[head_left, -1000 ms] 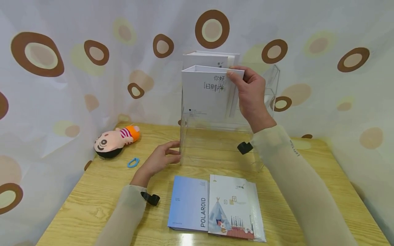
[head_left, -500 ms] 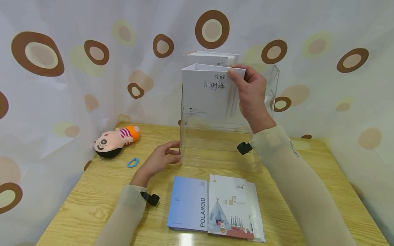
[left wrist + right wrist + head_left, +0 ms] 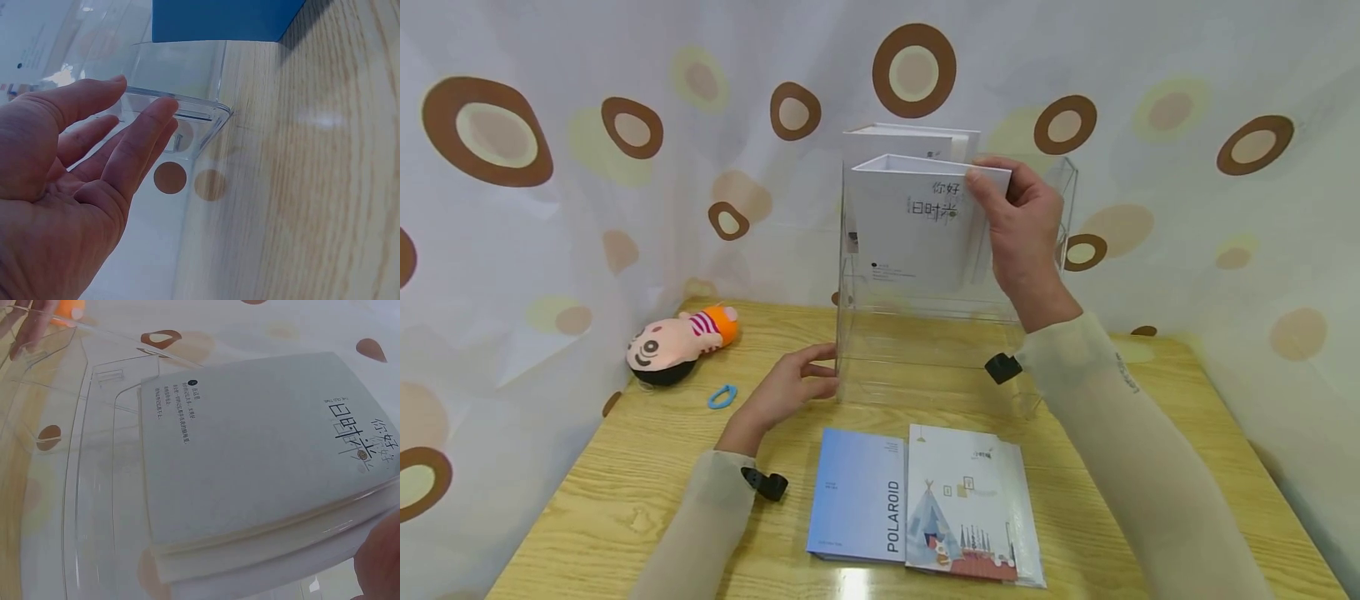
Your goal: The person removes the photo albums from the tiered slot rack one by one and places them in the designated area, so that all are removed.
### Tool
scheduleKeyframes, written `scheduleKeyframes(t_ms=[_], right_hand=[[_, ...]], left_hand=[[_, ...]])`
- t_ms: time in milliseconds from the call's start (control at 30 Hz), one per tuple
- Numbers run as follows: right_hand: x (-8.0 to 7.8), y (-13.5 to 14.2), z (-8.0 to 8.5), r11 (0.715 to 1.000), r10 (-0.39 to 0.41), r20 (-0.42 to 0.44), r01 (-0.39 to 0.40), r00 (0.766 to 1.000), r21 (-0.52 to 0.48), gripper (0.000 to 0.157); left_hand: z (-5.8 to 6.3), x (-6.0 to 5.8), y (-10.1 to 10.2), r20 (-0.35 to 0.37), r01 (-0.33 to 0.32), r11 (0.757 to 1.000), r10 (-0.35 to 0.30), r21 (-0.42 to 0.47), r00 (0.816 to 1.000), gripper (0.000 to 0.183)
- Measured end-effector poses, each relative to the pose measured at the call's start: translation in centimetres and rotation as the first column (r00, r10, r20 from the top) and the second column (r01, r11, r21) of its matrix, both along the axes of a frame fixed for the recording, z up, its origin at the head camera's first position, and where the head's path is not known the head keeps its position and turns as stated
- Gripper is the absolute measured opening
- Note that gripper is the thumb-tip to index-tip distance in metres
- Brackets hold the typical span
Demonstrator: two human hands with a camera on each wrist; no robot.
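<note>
Wooden table (image 3: pixel 625 467): left hand (image 3: pixel 786 392) spread, steadying clear rack (image 3: pixel 925 367); right hand (image 3: pixel 1026 233) pinching white book (image 3: pixel 917 225) upright inside.

Your clear rack (image 3: pixel 925 367) stands at the far middle of the table (image 3: pixel 625 500), with two books upright in it, one (image 3: pixel 917 221) nearer than the other (image 3: pixel 910 142). Near of the rack lie two books side by side, one (image 3: pixel 859 497) left of the other (image 3: pixel 970 504). Far left lies a doll (image 3: pixel 677 343), a ring (image 3: pixel 722 397) just near of it.
</note>
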State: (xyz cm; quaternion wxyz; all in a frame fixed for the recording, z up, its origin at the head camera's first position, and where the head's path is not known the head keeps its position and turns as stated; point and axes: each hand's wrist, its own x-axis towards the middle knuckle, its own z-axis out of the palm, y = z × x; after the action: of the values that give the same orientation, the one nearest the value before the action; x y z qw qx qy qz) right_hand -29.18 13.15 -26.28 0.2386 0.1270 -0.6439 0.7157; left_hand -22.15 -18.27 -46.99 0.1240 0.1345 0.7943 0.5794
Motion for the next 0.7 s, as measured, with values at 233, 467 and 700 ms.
scheduleKeyframes(t_ms=[233,467,700], right_hand=[[0.5,0.7,0.2,1.0,-0.026,0.003,0.026,1.0,-0.015,0.016],[1.0,1.1,0.1,0.997,-0.023,0.005,0.023,1.0,-0.072,0.014],[1.3,1.6,-0.5,0.997,-0.024,0.004,0.025,1.0,-0.078,0.014]], left_hand=[[-0.1,-0.1,-0.1,0.004,0.001,1.0,-0.001,0.006,1.0,0.066],[0.0,-0.1,-0.1,-0.001,0.008,1.0,-0.008,0.008,1.0,0.066],[0.1,0.0,-0.1,0.003,0.01,1.0,-0.01,0.013,1.0,0.066]])
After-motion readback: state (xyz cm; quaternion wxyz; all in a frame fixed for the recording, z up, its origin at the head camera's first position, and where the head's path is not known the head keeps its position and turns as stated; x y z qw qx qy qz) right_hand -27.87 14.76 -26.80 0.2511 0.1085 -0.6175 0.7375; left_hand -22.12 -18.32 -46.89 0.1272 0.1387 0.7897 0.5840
